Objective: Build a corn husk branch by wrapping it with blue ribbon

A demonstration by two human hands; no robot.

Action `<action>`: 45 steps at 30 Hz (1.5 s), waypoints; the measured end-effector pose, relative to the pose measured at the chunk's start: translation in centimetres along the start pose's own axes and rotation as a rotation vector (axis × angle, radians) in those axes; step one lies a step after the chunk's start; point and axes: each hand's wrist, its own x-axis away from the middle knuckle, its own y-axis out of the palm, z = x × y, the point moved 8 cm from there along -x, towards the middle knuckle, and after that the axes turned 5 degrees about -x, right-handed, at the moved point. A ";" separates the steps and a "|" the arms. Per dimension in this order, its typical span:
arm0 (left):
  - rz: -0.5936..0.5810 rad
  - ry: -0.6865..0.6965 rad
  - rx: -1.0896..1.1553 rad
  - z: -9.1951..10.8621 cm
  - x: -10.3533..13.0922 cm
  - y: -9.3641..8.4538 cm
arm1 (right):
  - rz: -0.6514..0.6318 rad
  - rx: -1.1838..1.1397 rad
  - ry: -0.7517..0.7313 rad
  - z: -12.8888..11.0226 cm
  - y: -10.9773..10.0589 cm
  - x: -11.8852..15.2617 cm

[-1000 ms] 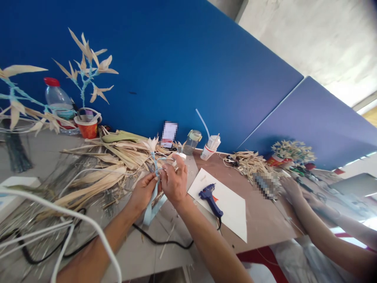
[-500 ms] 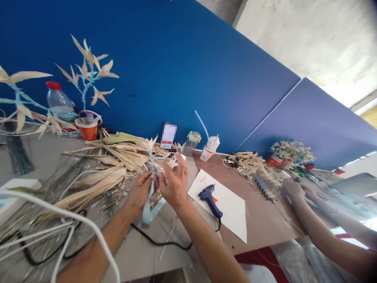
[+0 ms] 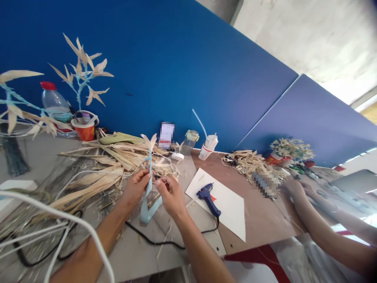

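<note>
The left hand (image 3: 136,188) pinches the blue-wrapped stem of a pale husk flower (image 3: 150,153) between thumb and fingertips, holding it upright above the table (image 3: 262,220), between the far edge and the near edge. Light blue tape (image 3: 145,214) hangs in a loop from that grip, below the fingers. The right hand (image 3: 172,193) is just beside it, thumb and forefinger close together near the tape; whether they are clamped on anything, I cannot tell. Dried husks (image 3: 113,153) spread behind and beside the left hand, reaching toward the table's far edge. To the right of the hands, a blue glue gun (image 3: 209,197) lies on a white sheet (image 3: 232,222), its black cord running toward the near edge. Along the far edge stand a red cup (image 3: 85,131), a clear jar (image 3: 189,144) and a white cup (image 3: 206,151).
</note>
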 end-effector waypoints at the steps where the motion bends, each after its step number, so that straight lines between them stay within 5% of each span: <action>1: -0.008 -0.002 0.014 0.0 0.0 0.1 | 0.018 0.034 0.021 0.2 0.3 -0.2; 6: -0.078 -0.016 0.010 0.2 0.1 0.6 | 0.090 0.150 -0.012 0.3 0.8 -1.1; 14: -0.243 -0.154 0.225 0.2 0.9 1.4 | -0.103 -0.172 0.183 1.5 1.2 -1.4; 25: -0.279 -0.222 0.359 -0.2 1.1 1.9 | -0.145 -0.186 0.192 3.5 1.4 -1.0; 41: -0.294 -0.358 0.344 -1.6 1.1 1.9 | -0.160 -0.549 0.422 6.0 1.6 -0.8; 45: -0.269 -0.362 0.384 -1.8 1.0 1.6 | -0.158 -0.583 0.380 5.7 1.4 -0.9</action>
